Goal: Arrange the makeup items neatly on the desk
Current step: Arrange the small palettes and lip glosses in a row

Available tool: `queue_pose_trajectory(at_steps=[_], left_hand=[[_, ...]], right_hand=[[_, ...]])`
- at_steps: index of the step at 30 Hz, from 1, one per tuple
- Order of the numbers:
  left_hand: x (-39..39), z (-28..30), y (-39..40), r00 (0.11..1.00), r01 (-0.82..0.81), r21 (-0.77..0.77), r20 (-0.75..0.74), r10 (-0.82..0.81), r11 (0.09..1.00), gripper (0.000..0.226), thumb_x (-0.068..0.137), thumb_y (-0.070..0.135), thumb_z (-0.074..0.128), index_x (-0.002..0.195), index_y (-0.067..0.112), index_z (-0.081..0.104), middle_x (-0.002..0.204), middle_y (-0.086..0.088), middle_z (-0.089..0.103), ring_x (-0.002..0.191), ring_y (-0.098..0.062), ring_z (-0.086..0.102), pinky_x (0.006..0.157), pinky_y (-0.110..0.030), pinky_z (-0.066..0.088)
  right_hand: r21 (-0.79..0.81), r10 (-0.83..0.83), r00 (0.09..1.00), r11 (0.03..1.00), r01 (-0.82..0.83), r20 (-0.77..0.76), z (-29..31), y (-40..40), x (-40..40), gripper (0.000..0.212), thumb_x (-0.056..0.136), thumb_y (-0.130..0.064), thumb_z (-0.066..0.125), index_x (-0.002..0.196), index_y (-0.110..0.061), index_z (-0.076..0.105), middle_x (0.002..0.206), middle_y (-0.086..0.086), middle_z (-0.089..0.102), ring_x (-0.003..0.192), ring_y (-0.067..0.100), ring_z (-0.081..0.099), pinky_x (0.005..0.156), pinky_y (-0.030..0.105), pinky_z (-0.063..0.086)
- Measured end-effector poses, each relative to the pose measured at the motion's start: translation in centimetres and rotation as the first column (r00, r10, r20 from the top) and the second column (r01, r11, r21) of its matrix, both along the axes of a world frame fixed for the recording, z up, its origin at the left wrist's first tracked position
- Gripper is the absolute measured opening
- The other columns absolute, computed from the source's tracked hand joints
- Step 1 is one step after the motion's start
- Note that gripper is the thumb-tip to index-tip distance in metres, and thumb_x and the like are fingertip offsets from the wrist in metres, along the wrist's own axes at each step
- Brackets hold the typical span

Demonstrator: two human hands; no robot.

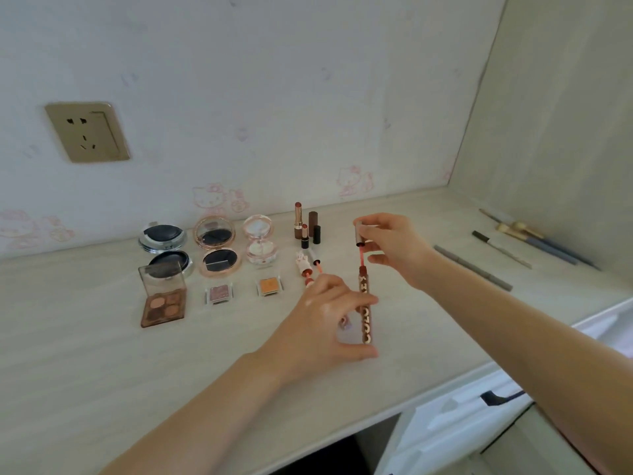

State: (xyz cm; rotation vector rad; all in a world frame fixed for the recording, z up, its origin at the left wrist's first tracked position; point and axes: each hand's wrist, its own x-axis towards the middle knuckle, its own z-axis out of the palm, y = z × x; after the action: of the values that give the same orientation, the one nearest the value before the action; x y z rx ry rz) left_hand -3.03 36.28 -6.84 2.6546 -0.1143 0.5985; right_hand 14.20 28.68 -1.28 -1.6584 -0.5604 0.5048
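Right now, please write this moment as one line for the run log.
left hand: holds lip gloss tube upright | right hand: holds wand cap, wand partly out | compacts, lipsticks: lined up on desk

Round compacts: three are lying open, a black one (163, 236), a rose-gold one (215, 231) and a pale pink one (257, 229).
Eyeshadow palettes: one, a brown four-pan palette (163, 305) with its lid standing up.
Single eyeshadow pans: two, a mauve pan (219, 293) and an orange pan (269, 285).
Lipsticks: two are standing uncapped, a tall one (298, 221) and a short one (304, 232).
Lipstick caps: two are standing beside them, a brown cap (312, 223) and a black cap (317, 234).
Lip gloss tubes: two, a brown lettered tube (365, 308) and a small decorated tube (302, 265).
Pencils and brushes: about four are lying at the right; the nearest is a grey pencil (472, 268).
Hands: two, left (322, 323) and right (390, 246).
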Motion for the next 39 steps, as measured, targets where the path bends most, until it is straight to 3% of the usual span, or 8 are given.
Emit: queue_pose_trajectory(at_steps=[4,8,11,18,25,34,39], left_hand=[[1.9,-0.3,-0.5,0.998,-0.046,0.148,0.038,0.041,0.988,0.061,0.074,0.056,0.071,0.123,0.020,0.062,0.102,0.005,0.065,0.109,-0.019,0.047,0.093,-0.042,0.042],[2.6,-1.1,-0.8,0.985,-0.100,0.272,0.165,0.056,0.957,0.057,0.079,0.059,0.061,0.119,0.019,0.064,0.096,0.005,0.065,0.105,-0.021,0.051,0.095,-0.034,0.039],[2.6,-1.4,-0.4,0.983,-0.117,0.329,0.174,0.061,0.937,0.056,0.079,0.059,0.060,0.116,0.018,0.065,0.093,0.004,0.064,0.101,-0.022,0.054,0.093,-0.036,0.042],[2.2,-1.3,0.0,0.986,-0.160,0.270,0.090,0.141,0.949,0.054,0.080,0.057,0.057,0.118,0.021,0.065,0.098,0.006,0.062,0.108,-0.020,0.049,0.097,-0.034,0.040],[2.3,-1.5,0.3,0.980,-0.193,0.285,0.095,0.172,0.939,0.049,0.081,0.058,0.055,0.111,0.021,0.069,0.099,0.004,0.059,0.102,-0.019,0.051,0.095,-0.032,0.041],[2.5,-1.6,0.4,0.972,-0.232,0.284,0.112,0.208,0.930,0.049,0.080,0.055,0.057,0.106,0.017,0.072,0.093,0.003,0.064,0.100,-0.020,0.053,0.095,-0.032,0.043],[2.5,-1.5,0.4,0.974,-0.224,0.277,0.087,0.207,0.934,0.049,0.082,0.054,0.055,0.108,0.016,0.071,0.095,0.002,0.064,0.101,-0.019,0.054,0.095,-0.033,0.043]], right_hand=[[-0.053,-0.003,0.999,0.999,0.005,0.033,-0.2,0.2,1.5,0.009,0.090,-0.021,0.061,0.095,-0.022,0.068,0.078,-0.003,0.067,0.065,0.008,0.063,0.059,0.022,0.052],[-0.115,0.032,0.999,0.993,-0.029,0.029,-0.9,0.7,2.6,0.011,0.090,-0.021,0.061,0.098,-0.021,0.069,0.080,-0.003,0.068,0.069,0.009,0.063,0.060,0.021,0.051],[-0.158,0.061,0.998,0.986,-0.054,0.034,-1.6,1.5,3.0,0.012,0.089,-0.020,0.061,0.096,-0.021,0.070,0.079,-0.004,0.068,0.068,0.008,0.063,0.059,0.020,0.050],[-0.214,0.123,0.991,0.971,-0.110,0.048,-2.3,3.7,3.5,0.011,0.089,-0.023,0.063,0.097,-0.021,0.070,0.080,-0.005,0.067,0.067,0.008,0.062,0.056,0.019,0.048],[-0.270,0.151,0.987,0.954,-0.131,0.057,-3.0,5.2,3.6,0.010,0.090,-0.023,0.062,0.096,-0.021,0.070,0.082,-0.002,0.068,0.070,0.012,0.062,0.056,0.020,0.045],[-0.361,0.162,0.968,0.929,-0.084,0.192,-3.8,6.5,4.2,0.007,0.087,-0.020,0.062,0.087,-0.023,0.069,0.074,-0.003,0.066,0.066,0.011,0.056,0.052,0.022,0.039],[-0.380,0.163,0.958,0.923,-0.064,0.236,-4.0,7.0,4.5,0.009,0.086,-0.022,0.065,0.093,-0.018,0.070,0.079,0.000,0.067,0.066,0.011,0.059,0.053,0.020,0.039]])
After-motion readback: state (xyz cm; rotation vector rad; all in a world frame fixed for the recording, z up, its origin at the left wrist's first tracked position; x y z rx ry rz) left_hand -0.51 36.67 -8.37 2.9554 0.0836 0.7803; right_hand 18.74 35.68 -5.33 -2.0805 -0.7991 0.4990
